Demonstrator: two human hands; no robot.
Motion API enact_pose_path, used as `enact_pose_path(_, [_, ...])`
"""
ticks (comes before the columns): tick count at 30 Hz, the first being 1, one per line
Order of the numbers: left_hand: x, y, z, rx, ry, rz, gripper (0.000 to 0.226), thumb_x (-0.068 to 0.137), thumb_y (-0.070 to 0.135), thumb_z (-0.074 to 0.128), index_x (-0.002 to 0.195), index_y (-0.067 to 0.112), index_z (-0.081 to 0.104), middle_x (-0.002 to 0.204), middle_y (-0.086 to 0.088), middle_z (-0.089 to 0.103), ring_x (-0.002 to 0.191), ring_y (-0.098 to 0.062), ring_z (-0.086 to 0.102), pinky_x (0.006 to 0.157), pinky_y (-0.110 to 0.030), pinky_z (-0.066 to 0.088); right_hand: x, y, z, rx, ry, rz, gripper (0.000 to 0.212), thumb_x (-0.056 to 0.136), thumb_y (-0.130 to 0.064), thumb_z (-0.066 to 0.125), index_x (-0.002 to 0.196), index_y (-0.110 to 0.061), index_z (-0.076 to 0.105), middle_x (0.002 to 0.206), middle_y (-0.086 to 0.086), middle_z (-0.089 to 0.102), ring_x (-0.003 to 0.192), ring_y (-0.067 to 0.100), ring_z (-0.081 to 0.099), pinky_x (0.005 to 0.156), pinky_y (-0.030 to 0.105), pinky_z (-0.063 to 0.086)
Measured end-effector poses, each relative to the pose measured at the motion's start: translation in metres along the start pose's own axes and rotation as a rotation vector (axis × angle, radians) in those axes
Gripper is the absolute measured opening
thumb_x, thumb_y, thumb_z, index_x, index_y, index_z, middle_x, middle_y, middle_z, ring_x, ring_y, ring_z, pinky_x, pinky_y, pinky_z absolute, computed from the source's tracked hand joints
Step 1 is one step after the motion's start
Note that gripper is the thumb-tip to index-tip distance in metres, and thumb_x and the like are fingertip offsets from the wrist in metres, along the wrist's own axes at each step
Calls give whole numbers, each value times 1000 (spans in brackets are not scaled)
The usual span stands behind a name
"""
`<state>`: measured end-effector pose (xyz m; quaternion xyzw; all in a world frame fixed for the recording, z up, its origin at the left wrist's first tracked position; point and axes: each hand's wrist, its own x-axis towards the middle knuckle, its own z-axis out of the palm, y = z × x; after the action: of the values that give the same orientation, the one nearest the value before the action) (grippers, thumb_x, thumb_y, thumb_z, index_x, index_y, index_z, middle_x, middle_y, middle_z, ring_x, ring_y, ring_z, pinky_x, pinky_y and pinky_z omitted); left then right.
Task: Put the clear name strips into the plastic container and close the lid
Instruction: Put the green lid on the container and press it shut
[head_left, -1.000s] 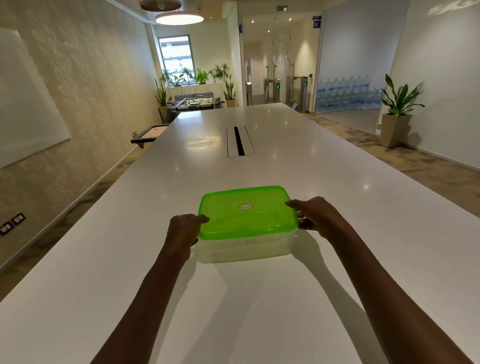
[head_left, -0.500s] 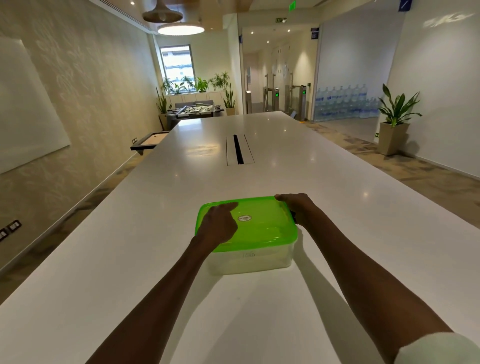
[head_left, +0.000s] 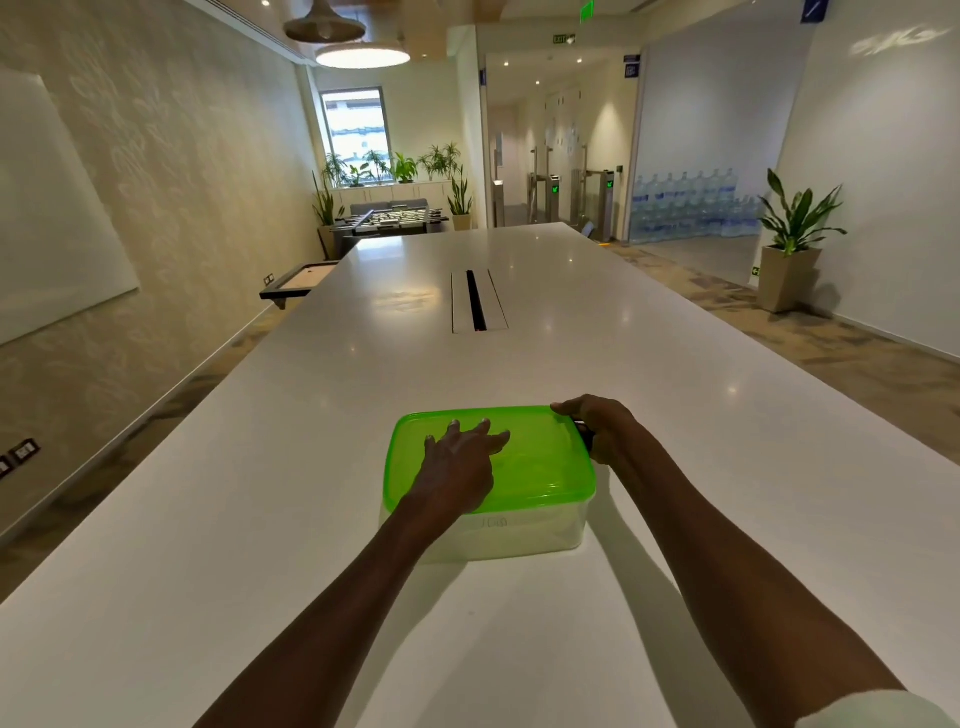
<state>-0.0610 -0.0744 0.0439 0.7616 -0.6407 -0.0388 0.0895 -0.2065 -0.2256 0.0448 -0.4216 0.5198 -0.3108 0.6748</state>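
Low in the frame, the left hand (head_left: 460, 457) presses flat-fingered on the translucent green plastic lid (head_left: 540, 467). The right hand (head_left: 605, 428) grips its far right corner. Uneven pressure could leave one edge unsealed.

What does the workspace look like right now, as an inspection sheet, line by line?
Surface: long white table, glossy.
Job's things: clear container with green lid on top; strips not discernible.
Clutter: nothing seen.
Hands: left hand flat on the lid; right hand grips its far right corner.
Cables: nothing seen; cable slot mid-table.
Surroundings: potted plant, water bottles, foosball table.
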Motion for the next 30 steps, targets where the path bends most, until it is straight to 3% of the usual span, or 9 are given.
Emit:
enact_pose_path(3, [0, -8, 2, -139, 104, -2, 64, 85, -2, 41, 143, 28, 44, 157, 0, 31, 147, -25, 23, 119, -46, 17, -1, -2, 0, -130, 18, -52, 19, 84, -2, 69, 68, -1, 58, 61, 13, 56, 36, 22, 57, 39, 22, 46])
enact_pose_path(6, [-2, -28, -2, -270, 265, -87, 43, 91, 11, 50, 134, 16, 55, 143, -7, 51, 134, -20, 46, 110, -26, 31, 3, -10, 9, -607, 221, -344, 16, 73, -9, 72, 67, -2, 59, 65, 13, 57, 68, 27, 58, 62, 29, 44])
enact_pose_path(8, [-4, -46, -10, -334, 333, -212, 40, 91, 17, 56, 130, 11, 57, 137, -10, 56, 126, -23, 52, 103, -25, 37, -4, -16, 25, -917, 243, -476, 16, 72, -15, 67, 83, -4, 72, 83, 13, 70, 85, 28, 65, 75, 30, 52])
enact_pose_path(10, [-6, -65, -16, -359, 394, -305, 40, 88, 21, 63, 126, 7, 61, 132, -14, 59, 123, -27, 55, 101, -27, 39, -8, -19, 45, -1049, 95, -535, 24, 77, -20, 71, 98, -8, 76, 100, 12, 75, 97, 28, 68, 87, 36, 55])
enact_pose_path(15, [0, -88, -22, -581, 356, -457, 33, 86, 26, 68, 109, 3, 71, 117, -15, 69, 112, -27, 63, 98, -33, 47, -11, -13, 97, -1182, -203, -721, 34, 91, -29, 65, 110, -2, 73, 116, 16, 70, 105, 28, 66, 89, 31, 50])
enact_pose_path(18, [3, -89, -22, -753, 408, -507, 27, 80, 22, 74, 98, 1, 75, 98, -19, 74, 86, -23, 69, 89, -38, 54, -6, -8, 120, -1169, -267, -725, 38, 94, -32, 61, 107, 1, 74, 112, 20, 70, 98, 28, 67, 80, 29, 49])
enact_pose_path(23, [9, -99, -24, -1100, 365, -694, 36, 72, 22, 82, 90, -7, 70, 84, -23, 66, 75, -30, 64, 79, -51, 58, 3, -8, 151, -1091, -266, -586, 50, 86, -42, 69, 91, 7, 73, 80, 15, 67, 59, 17, 50, 55, 25, 34])
enact_pose_path(26, [14, -100, -24, -1329, 256, -753, 41, 77, 18, 77, 102, -11, 63, 82, -21, 62, 69, -29, 61, 61, -37, 55, 10, -13, 163, -1149, -264, -450, 50, 84, -48, 69, 95, 1, 71, 92, 15, 69, 65, 17, 54, 59, 26, 38])
enact_pose_path(30, [21, -101, -20, -1487, 176, -775, 41, 79, 15, 72, 114, -6, 63, 102, -24, 67, 82, -33, 64, 70, -41, 55, 8, -21, 174, -1304, -334, -356, 54, 94, -50, 53, 121, -4, 66, 125, 16, 65, 84, 19, 59, 70, 26, 40])
